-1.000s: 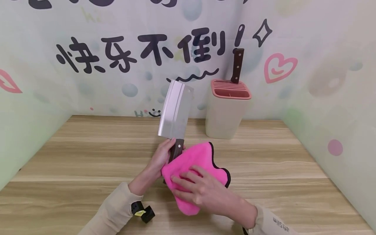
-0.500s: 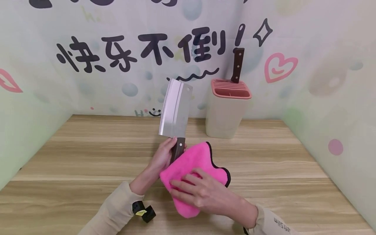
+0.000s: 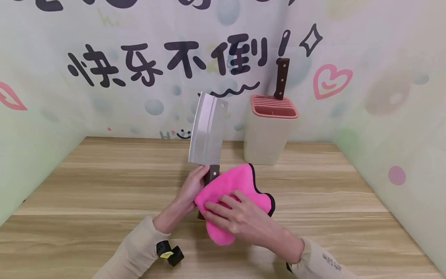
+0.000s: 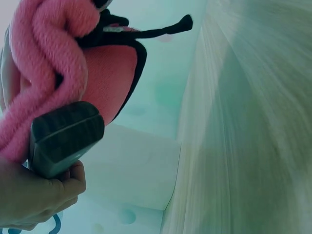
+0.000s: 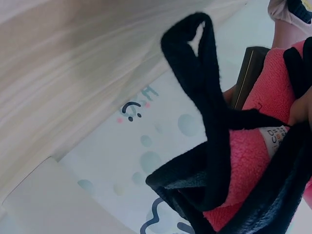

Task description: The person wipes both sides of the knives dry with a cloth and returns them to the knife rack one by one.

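Note:
In the head view my left hand [image 3: 188, 190] grips the dark handle of a cleaver [image 3: 207, 131], its broad steel blade pointing up and away. My right hand [image 3: 244, 221] holds a bright pink cloth [image 3: 240, 180] with black edging against the handle, fingers bent over the cloth. Below the cloth a bit of the handle's butt shows. The left wrist view has the butt end of the handle [image 4: 66, 141] close up, with folded cloth [image 4: 53, 63] beside it. A black loop [image 5: 195, 53] and a white label hang on the cloth in the right wrist view.
A cream knife block [image 3: 265, 135] with a pink slotted top stands at the back right of the wooden table [image 3: 104, 174]. One dark-handled knife [image 3: 282, 79] sticks up from it. Printed fabric walls [image 3: 139, 108] enclose the back and sides.
The right hand and cloth shift slightly down the handle, then back up toward the blade, uncovering the handle's butt. The left hand and cleaver stay nearly still.

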`<state>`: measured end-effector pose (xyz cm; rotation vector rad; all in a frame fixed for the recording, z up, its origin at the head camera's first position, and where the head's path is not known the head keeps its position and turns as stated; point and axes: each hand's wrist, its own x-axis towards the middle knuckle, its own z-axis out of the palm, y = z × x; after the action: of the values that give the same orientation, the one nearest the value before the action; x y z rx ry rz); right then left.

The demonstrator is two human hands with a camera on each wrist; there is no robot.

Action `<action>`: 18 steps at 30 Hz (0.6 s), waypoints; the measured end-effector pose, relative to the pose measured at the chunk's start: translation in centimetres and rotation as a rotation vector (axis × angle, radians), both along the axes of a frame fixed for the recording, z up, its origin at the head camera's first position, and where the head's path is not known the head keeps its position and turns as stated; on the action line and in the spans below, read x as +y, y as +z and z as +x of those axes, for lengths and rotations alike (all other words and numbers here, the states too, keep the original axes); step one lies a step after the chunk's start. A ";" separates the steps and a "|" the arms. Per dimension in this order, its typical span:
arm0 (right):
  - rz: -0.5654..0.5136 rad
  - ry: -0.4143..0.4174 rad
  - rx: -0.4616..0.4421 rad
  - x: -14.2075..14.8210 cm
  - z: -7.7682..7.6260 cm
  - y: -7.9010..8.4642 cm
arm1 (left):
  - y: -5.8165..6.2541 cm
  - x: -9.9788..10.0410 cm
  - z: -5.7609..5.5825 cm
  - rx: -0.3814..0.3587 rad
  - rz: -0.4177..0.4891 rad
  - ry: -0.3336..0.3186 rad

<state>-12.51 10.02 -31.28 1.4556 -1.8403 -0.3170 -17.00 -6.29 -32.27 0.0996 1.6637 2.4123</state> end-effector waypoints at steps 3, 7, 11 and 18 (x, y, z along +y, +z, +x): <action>-0.002 -0.019 -0.029 0.0 -0.3 0.1 | 0.0 -0.1 0.1 -0.004 -0.023 -0.001; -0.006 -0.052 -0.055 0.0 -0.7 0.4 | 0.0 0.0 0.2 -0.004 -0.030 0.011; -0.007 -0.083 -0.050 0.0 -1.1 0.7 | 0.0 0.2 0.2 0.014 -0.032 0.046; -0.020 -0.125 -0.035 0.1 -1.9 1.3 | -0.2 0.6 0.1 0.038 -0.029 0.079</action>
<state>-14.40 10.15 -30.02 1.3431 -1.9619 -0.3357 -16.90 -5.69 -32.49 0.0761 1.7501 2.4572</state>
